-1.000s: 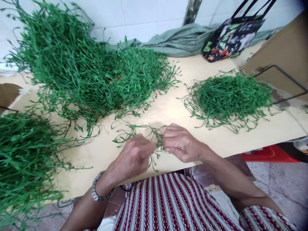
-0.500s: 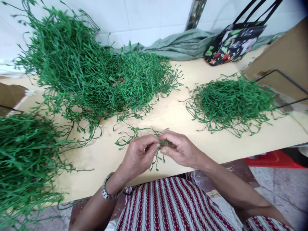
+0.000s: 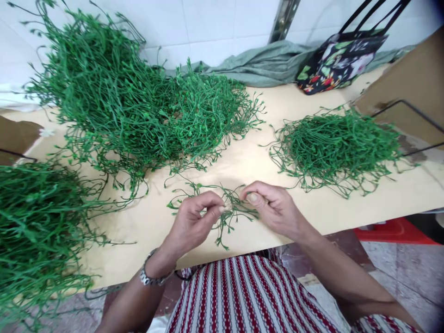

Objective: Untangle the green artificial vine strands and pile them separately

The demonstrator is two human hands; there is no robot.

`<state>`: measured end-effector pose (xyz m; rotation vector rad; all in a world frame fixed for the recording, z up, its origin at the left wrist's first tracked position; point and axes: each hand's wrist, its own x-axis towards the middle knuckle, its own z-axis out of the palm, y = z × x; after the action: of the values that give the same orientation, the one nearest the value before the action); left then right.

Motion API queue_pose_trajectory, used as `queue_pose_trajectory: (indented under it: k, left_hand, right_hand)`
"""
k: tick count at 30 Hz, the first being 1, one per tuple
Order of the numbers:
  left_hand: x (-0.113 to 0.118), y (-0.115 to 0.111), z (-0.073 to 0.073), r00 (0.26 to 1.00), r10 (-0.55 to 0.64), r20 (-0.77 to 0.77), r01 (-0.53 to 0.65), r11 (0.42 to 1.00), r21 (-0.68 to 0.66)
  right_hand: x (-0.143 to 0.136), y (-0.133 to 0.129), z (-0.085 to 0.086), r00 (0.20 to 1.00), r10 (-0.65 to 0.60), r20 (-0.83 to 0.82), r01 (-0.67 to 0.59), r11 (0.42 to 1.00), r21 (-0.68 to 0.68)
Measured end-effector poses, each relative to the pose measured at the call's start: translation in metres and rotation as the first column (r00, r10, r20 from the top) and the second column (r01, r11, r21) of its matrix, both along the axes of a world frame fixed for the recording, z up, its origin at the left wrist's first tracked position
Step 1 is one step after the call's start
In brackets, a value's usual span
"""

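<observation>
Near the table's front edge, my left hand (image 3: 194, 221) has thumb and forefinger pinched together over some loose green stems (image 3: 226, 224); what lies between the fingertips is too small to name. My right hand (image 3: 274, 209) is a short way to the right, its fingers curled and closed, and anything inside them is mostly hidden. The loose stems lie on the table between and behind both hands. A big heap of green stems (image 3: 118, 101) stands behind at the left, and a smaller pile (image 3: 342, 145) sits at the right.
Another green pile (image 3: 38, 231) covers the left front of the table (image 3: 249, 157). Cardboard with a black wire frame (image 3: 409, 101) stands at the right. At the back are a floral bag (image 3: 338, 64) and grey-green cloth (image 3: 263, 64). A red object (image 3: 395, 231) is below the right edge.
My hands, touching at the fingertips before, have moved apart, the left one leftward and the right one slightly rightward. More of the loose stems shows between them.
</observation>
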<state>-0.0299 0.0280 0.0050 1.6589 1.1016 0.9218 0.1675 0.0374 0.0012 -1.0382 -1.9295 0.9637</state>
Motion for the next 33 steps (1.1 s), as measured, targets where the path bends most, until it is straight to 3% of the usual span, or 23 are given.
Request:
queue_pose_trajectory:
  k: [2,4,9,15,20,26,29,33]
  left_hand:
    - [0.009,-0.001,-0.002,0.998,0.023,0.066,-0.023,1.000,-0.013]
    - [0.014,-0.002,-0.004,0.996,0.044,0.071,-0.046,0.999,0.026]
    - [0.017,-0.005,-0.005,0.998,0.050,0.038,-0.054,0.994,0.095]
    - [0.013,-0.005,-0.010,0.979,0.073,0.189,-0.055,0.994,-0.097]
    - [0.013,-0.004,-0.008,0.981,0.101,0.166,-0.080,0.989,-0.125]
    - [0.015,-0.010,-0.016,0.945,0.127,0.301,-0.043,0.961,-0.273]
    - [0.016,-0.013,-0.018,0.946,0.152,0.285,-0.094,0.974,-0.208]
    - [0.017,-0.015,-0.014,0.982,0.139,0.126,-0.141,0.990,0.005]
  right_hand:
    - [-0.012,-0.005,-0.005,1.000,0.017,-0.010,-0.018,0.987,-0.157]
    - [-0.021,-0.010,-0.010,0.997,0.069,-0.021,-0.072,0.973,-0.218]
    - [-0.026,-0.013,-0.014,0.996,0.091,0.004,-0.090,0.991,-0.100]
    - [-0.023,-0.013,-0.016,0.999,0.032,-0.031,-0.035,0.996,-0.086]
    - [-0.023,-0.015,-0.018,0.994,-0.028,-0.104,0.014,0.991,-0.135]
    - [-0.026,-0.018,-0.020,0.983,-0.075,-0.168,0.046,0.985,-0.169]
    - [-0.028,-0.020,-0.024,0.980,-0.080,-0.182,0.048,0.983,-0.175]
    - [-0.027,-0.019,-0.026,0.983,-0.047,-0.176,0.006,0.974,-0.225]
